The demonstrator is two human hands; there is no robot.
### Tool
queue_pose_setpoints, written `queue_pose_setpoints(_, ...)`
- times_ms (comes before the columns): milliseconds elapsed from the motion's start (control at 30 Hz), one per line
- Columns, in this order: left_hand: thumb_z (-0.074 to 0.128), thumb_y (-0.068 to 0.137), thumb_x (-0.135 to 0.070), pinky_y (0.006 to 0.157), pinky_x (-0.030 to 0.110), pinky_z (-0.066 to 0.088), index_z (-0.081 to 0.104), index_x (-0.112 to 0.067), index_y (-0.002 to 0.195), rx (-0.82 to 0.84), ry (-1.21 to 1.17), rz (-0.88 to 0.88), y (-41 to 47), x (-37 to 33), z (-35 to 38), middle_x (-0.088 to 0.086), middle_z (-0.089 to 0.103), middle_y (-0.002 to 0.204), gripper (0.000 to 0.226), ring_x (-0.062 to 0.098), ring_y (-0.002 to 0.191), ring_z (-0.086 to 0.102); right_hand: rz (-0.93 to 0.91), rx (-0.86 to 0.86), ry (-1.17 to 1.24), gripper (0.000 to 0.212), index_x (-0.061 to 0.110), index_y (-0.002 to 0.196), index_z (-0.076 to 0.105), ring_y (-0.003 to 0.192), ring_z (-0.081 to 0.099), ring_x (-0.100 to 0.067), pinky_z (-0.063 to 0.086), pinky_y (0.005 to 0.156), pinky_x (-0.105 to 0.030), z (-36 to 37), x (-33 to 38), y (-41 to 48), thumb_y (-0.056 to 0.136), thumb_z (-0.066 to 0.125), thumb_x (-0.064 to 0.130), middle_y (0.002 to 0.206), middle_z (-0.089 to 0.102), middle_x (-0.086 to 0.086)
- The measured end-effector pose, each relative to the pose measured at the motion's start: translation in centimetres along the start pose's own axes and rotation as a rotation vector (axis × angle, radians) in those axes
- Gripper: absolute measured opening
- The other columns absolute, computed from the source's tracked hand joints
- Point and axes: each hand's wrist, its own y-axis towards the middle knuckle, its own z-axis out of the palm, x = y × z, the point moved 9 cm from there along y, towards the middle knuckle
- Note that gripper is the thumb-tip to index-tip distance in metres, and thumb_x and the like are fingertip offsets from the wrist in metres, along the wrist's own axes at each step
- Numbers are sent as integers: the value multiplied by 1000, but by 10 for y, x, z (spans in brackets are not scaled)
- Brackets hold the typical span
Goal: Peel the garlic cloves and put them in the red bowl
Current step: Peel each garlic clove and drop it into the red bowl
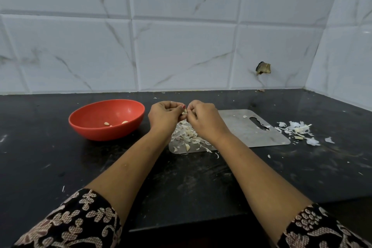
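Left hand (164, 116) and right hand (203, 120) both curled, pinching one garlic clove (184, 112) between them, above the skins (187, 135) on the steel board (251, 133). Red bowl (100, 134) just left, on the desk (60, 167). We judge a slippery clove could drop and hide among the skins.

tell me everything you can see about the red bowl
The red bowl is round and wide with a curved wall. It is matte coral red and looks like plastic. It stands upright on the black counter, just left of the left hand, with a narrow gap between them. About three pale peeled cloves lie near its bottom, and nothing else shows inside.
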Motion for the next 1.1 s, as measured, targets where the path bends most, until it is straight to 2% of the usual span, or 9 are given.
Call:
queue_pose_setpoints(133, 68, 87, 0, 64, 19, 55, 70, -4, 80, 13, -27, 5, 1, 0, 2, 14, 72, 77, 8, 16, 66, 70, -17, 6, -69, 17, 6, 96, 56, 70, 59, -28, 49, 62, -42, 1, 4, 0, 99, 44, 16, 79, 63, -10)
queue_pose_setpoints(267, 68, 86, 0, 66, 20, 55, 70, -3, 82, 65, -38, -6, 2, 1, 5, 14, 72, 77, 5, 16, 69, 70, -18, 30, -103, 17, 6, 97, 53, 72, 59, -30, 49, 63, -44, 1, 5, 0, 100, 41, 17, 83, 63, -13)
queue_pose_setpoints(533, 59, 90, 4, 60, 13, 54, 66, 0, 83, 305, -141, -69, -1, -5, 16, 4, 70, 67, 11, 7, 62, 67, 86, 6, 130, 17, 4, 91, 54, 68, 61, -28, 55, 64, -48, -7, -6, -2, 99, 42, 14, 78, 60, -9)
queue_pose_setpoints(600, 58, 90, 3, 57, 12, 53, 66, 0, 84, 355, -164, -109, -4, -4, 20, 5, 69, 70, 10, 6, 58, 66, 133, -30, 198, 18, 4, 91, 56, 63, 62, -25, 56, 59, -44, -13, -15, -2, 99, 42, 13, 76, 61, -9)
queue_pose_setpoints(667, 58, 91, 3, 55, 12, 53, 65, 0, 85, 403, -188, -133, -7, -4, 25, 5, 70, 71, 10, 6, 57, 66, 166, -74, 259, 16, 7, 88, 57, 54, 61, -16, 54, 50, -32, -19, -20, -1, 98, 46, 12, 73, 61, -8)
queue_pose_setpoints(733, 56, 92, 4, 57, 12, 54, 65, 0, 84, 433, -209, -140, -9, -4, 28, 6, 71, 73, 12, 6, 58, 66, 187, -107, 273, 15, 11, 81, 58, 50, 62, -11, 54, 49, -27, -25, -24, -1, 94, 53, 9, 69, 64, -7)
queue_pose_setpoints(867, 55, 92, 5, 57, 12, 54, 64, 0, 83, 448, -192, -159, -9, -2, 28, 7, 71, 76, 13, 7, 59, 66, 211, -76, 201, 19, 18, 67, 59, 63, 67, -18, 60, 64, -38, -29, -31, -1, 81, 64, 5, 66, 64, -1)
queue_pose_setpoints(967, 55, 91, 5, 56, 12, 54, 64, 1, 83, 443, -182, -159, -8, -1, 27, 7, 72, 76, 13, 7, 60, 67, 226, 29, 129, 20, 14, 67, 64, 69, 63, -16, 60, 71, -41, -20, -35, -1, 81, 58, 2, 70, 63, 4)
queue_pose_setpoints(1100, 54, 92, 5, 57, 13, 54, 64, 0, 84, 435, -172, -160, -8, 0, 26, 6, 73, 76, 13, 7, 62, 68, 280, -17, 156, 24, -4, 73, 62, 60, 52, -18, 55, 66, -47, -21, -42, 0, 86, 47, 11, 72, 65, -18)
